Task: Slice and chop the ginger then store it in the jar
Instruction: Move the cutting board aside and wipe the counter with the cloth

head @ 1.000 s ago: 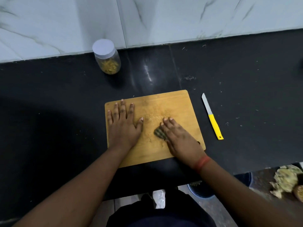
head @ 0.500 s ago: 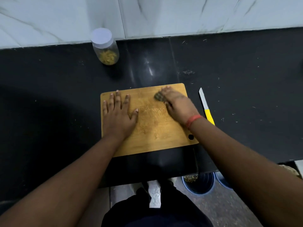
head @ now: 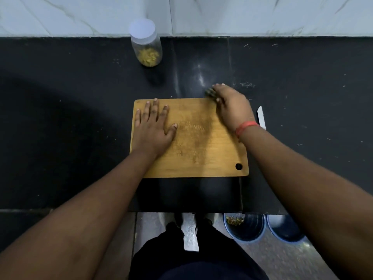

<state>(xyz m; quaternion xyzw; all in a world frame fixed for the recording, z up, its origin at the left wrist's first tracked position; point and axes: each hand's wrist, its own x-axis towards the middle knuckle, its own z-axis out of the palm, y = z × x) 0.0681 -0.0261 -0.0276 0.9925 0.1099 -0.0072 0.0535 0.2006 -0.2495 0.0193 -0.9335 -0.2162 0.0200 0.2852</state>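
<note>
Our left hand (head: pixel 152 126) lies flat on the cutting board (head: pixel 199 150), fingers straight and spread, thumb out toward the board's middle, pressing its left half to hold it steady. Our right hand (head: pixel 232 107) sits at the board's far right corner, fingers pressed together and bent down over a small dark scrubbing pad (head: pixel 210 91), which pokes out just past the board's far edge onto the black counter (head: pixel 80 98). Whether the thumb grips the pad from below we cannot tell.

The board's surface carries only a pale smear and faint residue; no ginger pieces lie on it. The chopped ginger (head: pixel 149 56) is in the jar (head: pixel 146 43), which stands well beyond the board's far left corner, against the wall, with its white lid on. The knife (head: pixel 261 118) rests just beside the board's right edge, its handle hidden under our right wrist.

We judge the slicing, chopping and storing as done, and this as cleanup of the board. Below the board's near edge, under the counter, a bucket (head: pixel 245 229) holds what looks like scraps.
</note>
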